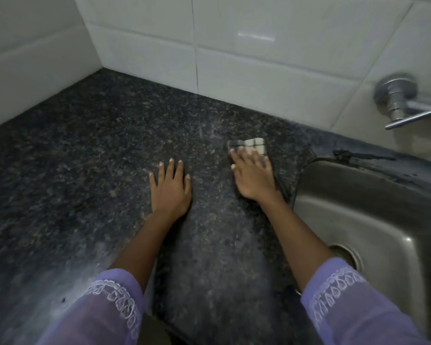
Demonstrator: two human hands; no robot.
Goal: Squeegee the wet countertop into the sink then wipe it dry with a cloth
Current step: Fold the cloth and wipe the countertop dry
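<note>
The dark speckled granite countertop fills the middle of the view. My right hand lies flat, palm down, pressing a checked cloth onto the stone close to the sink's left rim; most of the cloth is hidden under the hand. My left hand rests flat on the bare counter to the left of it, fingers spread, holding nothing. The steel sink sits at the right, its drain partly hidden by my right sleeve. No squeegee is in view.
White tiled walls meet in a corner behind the counter. A chrome wall tap juts out above the sink at the upper right. The counter's front edge runs below my purple sleeves.
</note>
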